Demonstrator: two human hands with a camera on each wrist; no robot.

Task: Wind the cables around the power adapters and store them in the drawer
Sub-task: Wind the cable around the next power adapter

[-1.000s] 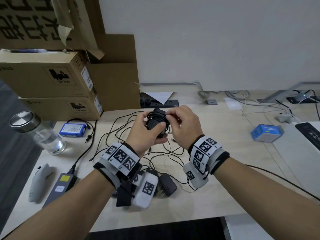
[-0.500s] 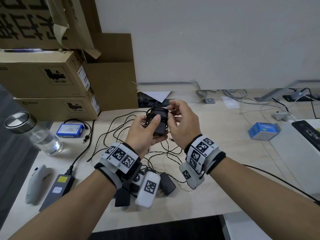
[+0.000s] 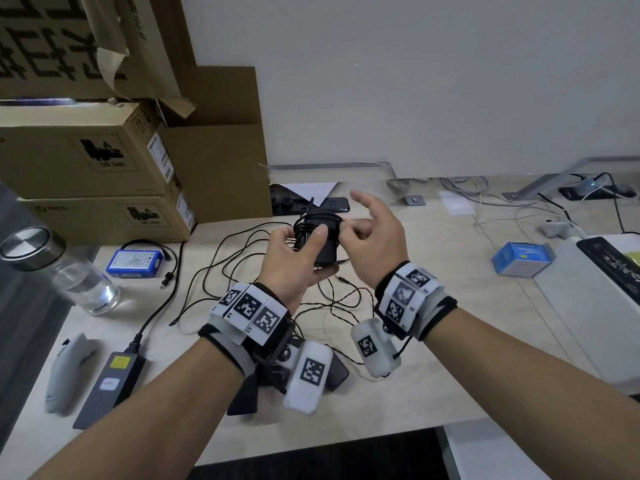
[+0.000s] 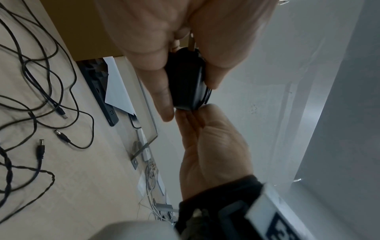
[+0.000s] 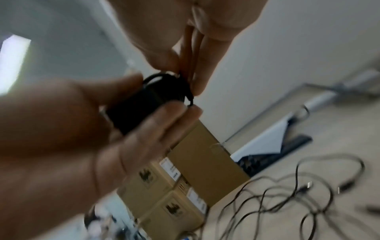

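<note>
Nearest the viewer, a second black adapter (image 3: pixel 337 374) lies on the table (image 3: pixel 433 375) directly beneath the left wrist, largely hidden by the wrist-worn camera. Left of it lie a flat grey power brick (image 3: pixel 110 386) and a grey handheld controller (image 3: pixel 64 372).

Above the table, beyond the second black adapter, the left hand (image 3: pixel 294 261) grips a black power adapter (image 3: pixel 320 242) upright, thumb across its front and fingers (image 4: pixel 162 91) curled behind it; several turns of black cable (image 3: pixel 311 220) encircle its upper part. The right hand (image 3: pixel 375 244) meets the power adapter from the right: thumb and a fingertip (image 5: pixel 197 81) pinch the cable against the top edge, while the remaining fingers are spread and raised clear.

On the table below the power adapter, loose cables (image 3: pixel 221 268) lie in overlapping loops, with barrel plugs at their free ends. Left of these sit a blue battery pack (image 3: pixel 135 262) and a clear bottle (image 3: pixel 74 278) with a metal lid. Far right of the power adapter rests a small blue box (image 3: pixel 519 263).

Beyond the power adapter, a black power strip (image 3: pixel 332 204) lies under a white sheet, stacked cardboard boxes (image 3: pixel 90 174) stand to the left, and a white wall (image 3: pixel 415 81) closes the scene.
</note>
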